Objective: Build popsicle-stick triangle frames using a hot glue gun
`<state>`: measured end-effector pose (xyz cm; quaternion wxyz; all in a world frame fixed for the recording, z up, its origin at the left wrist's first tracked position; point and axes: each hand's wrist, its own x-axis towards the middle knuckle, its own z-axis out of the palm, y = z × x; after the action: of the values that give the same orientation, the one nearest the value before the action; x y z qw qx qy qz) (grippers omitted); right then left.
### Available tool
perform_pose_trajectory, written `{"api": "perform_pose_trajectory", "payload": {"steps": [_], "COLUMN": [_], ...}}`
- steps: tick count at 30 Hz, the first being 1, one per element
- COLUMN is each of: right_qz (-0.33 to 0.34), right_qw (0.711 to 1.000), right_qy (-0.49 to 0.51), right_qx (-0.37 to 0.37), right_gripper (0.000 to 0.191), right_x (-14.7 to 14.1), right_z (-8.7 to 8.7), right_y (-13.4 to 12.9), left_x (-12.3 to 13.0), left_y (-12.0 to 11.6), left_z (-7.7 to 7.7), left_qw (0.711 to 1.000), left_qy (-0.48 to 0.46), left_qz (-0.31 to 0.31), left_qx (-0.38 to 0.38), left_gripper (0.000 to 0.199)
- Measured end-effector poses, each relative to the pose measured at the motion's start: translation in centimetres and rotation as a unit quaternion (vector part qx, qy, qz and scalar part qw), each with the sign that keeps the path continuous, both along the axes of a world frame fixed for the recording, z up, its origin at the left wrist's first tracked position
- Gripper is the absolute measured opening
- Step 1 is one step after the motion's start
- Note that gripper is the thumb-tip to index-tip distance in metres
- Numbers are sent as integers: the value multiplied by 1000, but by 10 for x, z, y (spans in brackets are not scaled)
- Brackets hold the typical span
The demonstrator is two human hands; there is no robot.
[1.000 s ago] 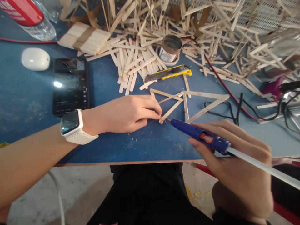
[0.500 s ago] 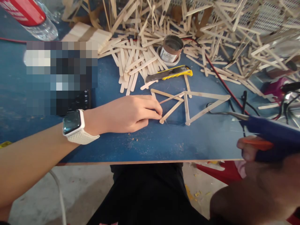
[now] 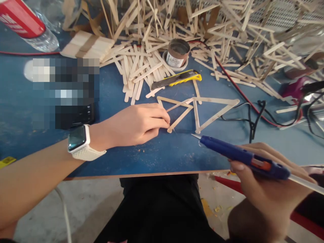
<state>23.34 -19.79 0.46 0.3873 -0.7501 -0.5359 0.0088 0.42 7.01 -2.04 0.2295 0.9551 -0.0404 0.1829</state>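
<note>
My left hand (image 3: 141,125), with a watch on its wrist, rests on the table. Its fingertips close on the left end of a flat frame of wooden craft sticks (image 3: 215,100), covering part of that end. The joined sticks make triangular shapes. In my right hand (image 3: 268,192) is a blue hot glue gun (image 3: 225,147), its metal nozzle pointing left, just below the frame's lower middle corner and apart from it. A white glue stick (image 3: 305,182) sticks out of its back. Thin glue strands show near the frame's lower left corner.
Behind the frame lie a yellow utility knife (image 3: 177,79), a small brown pot (image 3: 178,54) and a large heap of loose craft sticks (image 3: 141,67). Black cables (image 3: 250,118) and a red cable (image 3: 235,86) run at right. A bottle (image 3: 27,23) lies at far left.
My right hand has brought the glue gun leftward from the right edge, its nozzle now near the frame. My left hand stays on the sticks; the whole view has shifted slightly.
</note>
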Motion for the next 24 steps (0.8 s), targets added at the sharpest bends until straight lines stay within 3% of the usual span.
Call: {"api": "perform_pose_trajectory", "payload": {"steps": [6,13,20,24], "right_qz": [30,27,-17,-46], "right_qw": [996,995,994,995], "right_qy": [-83,-82,-93,-86], "right_qx": [-33,-44,-48,-10], "right_gripper": [13,14,17,19], "right_x": [-12,-13,-14,-10], "right_z": [2,-1,-1,-2], "right_y": [17,20,21,16], "left_x": [0,0,0,-1], "left_y": [1,0,1,1], "left_z": [0,0,-1,-1], "left_qw": [1000,1000,1000,1000], "left_qy": [2,5,14,18], "left_qz": [-3,0,3,2], "left_qx": [3,-5,-14,-18], "left_gripper": [29,29,28,28]}}
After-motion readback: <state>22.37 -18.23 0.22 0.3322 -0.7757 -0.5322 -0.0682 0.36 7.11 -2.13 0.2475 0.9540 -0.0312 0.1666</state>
